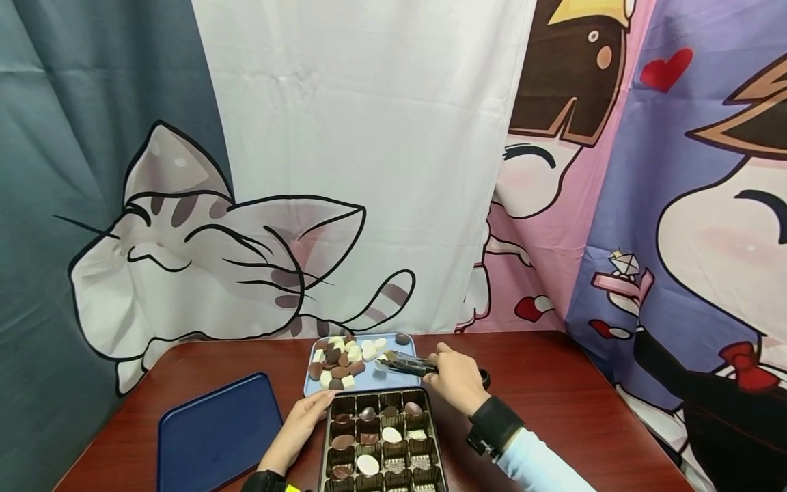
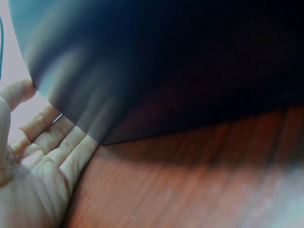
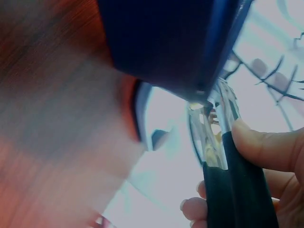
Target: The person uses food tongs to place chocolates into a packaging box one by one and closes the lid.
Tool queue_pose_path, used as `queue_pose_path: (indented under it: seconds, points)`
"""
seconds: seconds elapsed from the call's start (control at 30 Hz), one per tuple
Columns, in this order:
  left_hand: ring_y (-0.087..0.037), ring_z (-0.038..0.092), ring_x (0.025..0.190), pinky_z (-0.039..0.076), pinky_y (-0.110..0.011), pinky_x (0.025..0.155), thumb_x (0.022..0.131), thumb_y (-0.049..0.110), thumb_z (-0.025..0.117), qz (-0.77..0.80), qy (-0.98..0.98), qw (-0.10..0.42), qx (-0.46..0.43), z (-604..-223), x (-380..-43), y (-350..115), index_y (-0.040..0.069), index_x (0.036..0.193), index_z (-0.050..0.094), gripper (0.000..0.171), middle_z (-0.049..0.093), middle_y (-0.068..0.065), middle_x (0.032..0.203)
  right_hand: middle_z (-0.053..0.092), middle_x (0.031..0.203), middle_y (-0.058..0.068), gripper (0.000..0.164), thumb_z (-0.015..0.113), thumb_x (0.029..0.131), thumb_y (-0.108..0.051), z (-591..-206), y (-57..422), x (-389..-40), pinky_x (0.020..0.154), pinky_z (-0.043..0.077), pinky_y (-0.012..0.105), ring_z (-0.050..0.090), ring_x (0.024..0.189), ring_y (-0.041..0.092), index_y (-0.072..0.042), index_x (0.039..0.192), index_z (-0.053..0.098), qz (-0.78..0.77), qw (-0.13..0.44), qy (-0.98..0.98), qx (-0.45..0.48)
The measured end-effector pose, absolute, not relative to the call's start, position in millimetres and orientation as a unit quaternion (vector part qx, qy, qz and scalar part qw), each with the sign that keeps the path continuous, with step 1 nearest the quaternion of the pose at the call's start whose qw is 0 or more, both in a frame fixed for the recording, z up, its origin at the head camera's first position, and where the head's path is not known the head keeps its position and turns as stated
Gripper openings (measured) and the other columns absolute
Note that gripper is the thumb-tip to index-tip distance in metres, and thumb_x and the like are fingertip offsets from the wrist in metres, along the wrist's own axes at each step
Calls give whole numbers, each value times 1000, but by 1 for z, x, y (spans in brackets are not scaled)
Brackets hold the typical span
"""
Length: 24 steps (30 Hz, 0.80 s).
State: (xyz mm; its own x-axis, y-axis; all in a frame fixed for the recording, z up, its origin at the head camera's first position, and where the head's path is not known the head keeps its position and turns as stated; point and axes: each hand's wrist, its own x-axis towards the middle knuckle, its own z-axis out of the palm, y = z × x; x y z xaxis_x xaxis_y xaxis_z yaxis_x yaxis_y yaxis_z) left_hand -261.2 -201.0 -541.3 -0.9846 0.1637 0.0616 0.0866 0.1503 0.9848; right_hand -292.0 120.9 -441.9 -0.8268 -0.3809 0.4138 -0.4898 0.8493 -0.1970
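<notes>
My left hand [image 1: 300, 427] holds the far left corner of the compartmented chocolate box [image 1: 381, 393], with brown and white chocolates in several cells. In the left wrist view its thumb and fingers meet the edge of the box's shiny dark wall [image 2: 190, 71]; the fingertips are hidden. Beyond the box, my right hand [image 1: 458, 379] grips metal tongs [image 1: 402, 364] by their black handles. Their tips are over the light blue tray [image 1: 402, 350], beside a pale chocolate; whether they pinch it I cannot tell. Brown, dark and white chocolates [image 1: 340, 372] crowd the tray's left part.
A navy tray [image 1: 221, 437] lies on the left side of the reddish-brown table [image 1: 535, 410]. Behind the table hangs a printed curtain [image 1: 369, 137] with cartoon figures. One dark chocolate [image 1: 402, 339] sits apart in the light blue tray's far right corner.
</notes>
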Motion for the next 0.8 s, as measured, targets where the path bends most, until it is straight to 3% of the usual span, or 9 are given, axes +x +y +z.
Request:
queue_pose_path:
  seconds: [0.2, 0.43, 0.7, 0.73, 0.8]
  points:
    - [-55, 46, 148, 49, -62, 119, 120, 31, 49, 653, 752, 44, 75, -540, -258, -201, -17, 148, 58, 56, 55, -35, 154, 42, 80, -7, 17, 91, 85, -9, -417, 140, -261, 51, 43, 30, 46, 58, 10, -13, 87, 75, 151, 188, -936, 257]
    - [-51, 45, 150, 48, -58, 121, 120, 20, 46, 654, 753, 42, 58, -533, -258, -196, -19, 148, 56, 49, 55, -34, 155, 40, 83, -10, 18, 93, 87, -14, -398, 159, -226, 53, 36, 24, 39, 60, 3, -17, 91, 75, 145, 172, -929, 293]
    - [-54, 42, 151, 46, -61, 121, 119, 22, 48, 656, 751, 41, 54, -535, -260, -198, -19, 149, 55, 51, 52, -36, 156, 39, 84, -11, 22, 96, 85, -17, -396, 169, -196, 54, 36, 22, 38, 61, 2, -19, 94, 77, 117, 150, -918, 347]
    - [-53, 45, 150, 48, -62, 120, 119, 24, 48, 657, 751, 38, 59, -538, -261, -199, -18, 148, 56, 52, 53, -36, 155, 40, 85, -12, 20, 95, 86, -17, -396, 170, -194, 55, 35, 22, 38, 63, 1, -19, 96, 78, 120, 137, -919, 349]
    - [-37, 56, 145, 52, -53, 118, 119, 32, 51, 659, 748, 43, 62, -547, -267, -204, -13, 148, 61, 55, 57, -30, 154, 41, 86, -12, 18, 94, 87, -17, -396, 172, -189, 55, 35, 23, 38, 64, 1, -19, 96, 78, 124, 115, -921, 351]
